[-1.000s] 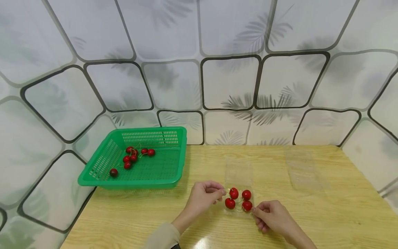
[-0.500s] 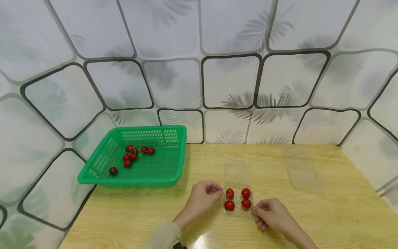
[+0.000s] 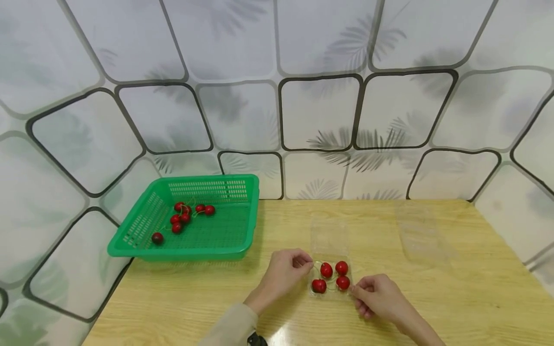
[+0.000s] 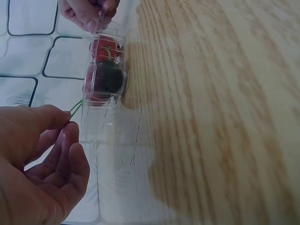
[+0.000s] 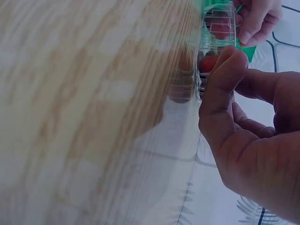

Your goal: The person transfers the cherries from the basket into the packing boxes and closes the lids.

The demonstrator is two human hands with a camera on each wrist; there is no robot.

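Note:
A clear plastic clamshell box (image 3: 330, 291) lies on the table with its lid (image 3: 329, 235) folded back toward the wall. Several red cherries (image 3: 326, 270) with green stems sit in it. At the box's left side my left hand (image 3: 283, 271) pinches a thin green cherry stem (image 4: 76, 108) between thumb and forefinger, plain in the left wrist view. My right hand (image 3: 378, 295) pinches the box's right front corner. In the right wrist view the thumb and fingers (image 5: 225, 70) partly hide that grip.
A green plastic basket (image 3: 195, 252) with several stemmed cherries (image 3: 185, 218) stands at the left on the wooden table (image 3: 476, 288). More clear plastic packaging (image 3: 421, 235) lies at the back right. A patterned wall covering (image 3: 320, 115) rises behind the table.
The back left cherry in the box went left with my left hand, then back right. The right hand has stayed at the box's corner.

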